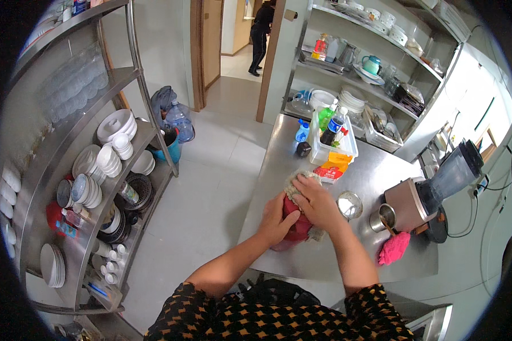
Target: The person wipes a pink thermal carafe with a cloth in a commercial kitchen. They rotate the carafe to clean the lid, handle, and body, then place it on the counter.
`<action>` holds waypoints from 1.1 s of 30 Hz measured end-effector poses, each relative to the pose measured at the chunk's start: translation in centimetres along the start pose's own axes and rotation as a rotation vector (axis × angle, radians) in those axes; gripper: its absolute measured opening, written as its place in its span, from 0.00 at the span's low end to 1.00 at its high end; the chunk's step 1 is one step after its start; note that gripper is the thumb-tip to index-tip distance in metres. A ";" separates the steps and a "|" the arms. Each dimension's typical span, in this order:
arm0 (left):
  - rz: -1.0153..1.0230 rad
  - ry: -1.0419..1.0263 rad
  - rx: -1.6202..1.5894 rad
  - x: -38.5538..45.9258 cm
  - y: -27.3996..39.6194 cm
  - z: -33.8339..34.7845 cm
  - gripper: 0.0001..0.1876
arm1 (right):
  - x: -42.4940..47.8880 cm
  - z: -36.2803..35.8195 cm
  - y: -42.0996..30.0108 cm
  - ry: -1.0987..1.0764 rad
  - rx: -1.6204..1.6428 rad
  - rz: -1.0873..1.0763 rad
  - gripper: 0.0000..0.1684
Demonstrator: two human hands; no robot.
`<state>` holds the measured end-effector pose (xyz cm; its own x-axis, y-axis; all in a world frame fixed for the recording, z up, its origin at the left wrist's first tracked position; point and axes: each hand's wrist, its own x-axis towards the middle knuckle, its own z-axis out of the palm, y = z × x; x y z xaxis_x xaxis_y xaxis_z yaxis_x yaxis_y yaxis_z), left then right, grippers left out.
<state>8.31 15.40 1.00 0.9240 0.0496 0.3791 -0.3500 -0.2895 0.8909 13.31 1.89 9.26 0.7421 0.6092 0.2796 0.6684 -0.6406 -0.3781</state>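
Note:
On the steel table (260, 260), a red container (298, 230) stands in front of me, largely covered by my hands. My left hand (277, 217) grips its left side, thumb across the front. A pale, rough-looking cloth (293, 181) lies over the far end of the container, and more of it shows low on the right side. My right hand (313, 202) holds this cloth against the container with its fingers spread over it. Just right of that hand is a round metal bowl or strainer (349, 204). An orange-and-red packet (333, 167) stands beyond the hands.
A white plastic basket (353, 149) of bottles stands at the back. To the right are a blender (414, 198), a metal cup (382, 217) and a pink cloth (394, 248). Shelves of dishes (147, 132) flank the left. A person (261, 38) is beyond the doorway.

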 end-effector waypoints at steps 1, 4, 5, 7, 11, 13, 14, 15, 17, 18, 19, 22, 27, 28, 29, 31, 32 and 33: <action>-0.005 0.000 0.021 -0.1 0.1 0.1 0.34 | -0.4 0.2 0.0 0.057 0.016 0.005 0.22; -0.007 -0.026 0.074 -0.4 -0.1 0.1 0.33 | -2.1 0.9 0.1 0.185 0.061 -0.016 0.19; -0.005 -0.043 0.090 -0.5 -0.1 0.0 0.33 | -2.8 1.0 0.1 0.222 0.076 -0.027 0.18; 0.005 -0.084 0.118 -0.3 0.2 -0.1 0.33 | -3.8 0.9 -0.5 0.247 0.118 0.012 0.16; -0.022 -0.143 -0.042 0.5 0.2 -0.5 0.33 | -5.7 2.2 -0.6 0.395 0.100 0.088 0.14; -0.012 -0.149 0.032 0.6 -0.2 -0.7 0.33 | -6.6 3.3 -0.6 0.512 0.077 0.082 0.13; 0.003 -0.146 0.041 0.7 -0.4 -0.9 0.33 | -7.1 3.9 -1.0 0.582 0.100 0.102 0.13; 0.019 -0.152 0.041 0.9 -0.5 -0.7 0.33 | -7.8 4.5 -1.3 0.653 0.113 0.131 0.13; 0.056 -0.166 0.033 1.3 -0.8 -0.8 0.35 | -9.0 6.3 -1.7 0.849 0.326 0.326 0.13; 0.058 -0.177 0.020 1.4 -0.7 -0.9 0.35 | -9.6 7.3 -1.9 0.948 0.433 0.428 0.14; 0.057 -0.194 0.007 1.4 -0.8 -1.1 0.35 | -10.4 8.4 -1.8 0.982 0.615 0.490 0.15; 0.109 -0.136 0.017 0.5 -2.0 -2.2 0.35 | -12.2 11.9 -1.6 1.117 1.090 0.644 0.16; -0.135 -0.244 -0.150 -5.5 -11.8 -3.2 0.19 | -13.4 18.1 -3.3 1.067 1.188 0.914 0.14; -0.324 -0.353 -0.286 -7.2 -15.3 -2.9 0.15 | -12.7 19.7 -3.6 1.060 0.993 0.971 0.13; -0.456 -0.494 -0.335 -8.2 -15.8 -3.9 0.11 | -12.6 20.7 -3.9 0.970 0.967 0.957 0.12; -0.965 -0.749 -0.558 -8.8 -16.0 -5.6 0.11 | -10.6 20.5 -6.8 0.789 0.738 0.890 0.10; -1.007 -0.744 -0.555 -9.2 -15.8 -5.7 0.12 | -9.5 20.0 -8.5 0.718 0.774 0.905 0.11; -1.037 -0.743 -0.555 -9.3 -15.3 -5.4 0.13 | -9.2 20.1 -9.1 0.643 0.573 0.759 0.09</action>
<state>4.29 24.56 -14.80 0.5998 -0.5587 -0.5728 0.6851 -0.0114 0.7284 -0.62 11.53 -7.61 0.9428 -0.3002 0.1450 0.0386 -0.3335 -0.9419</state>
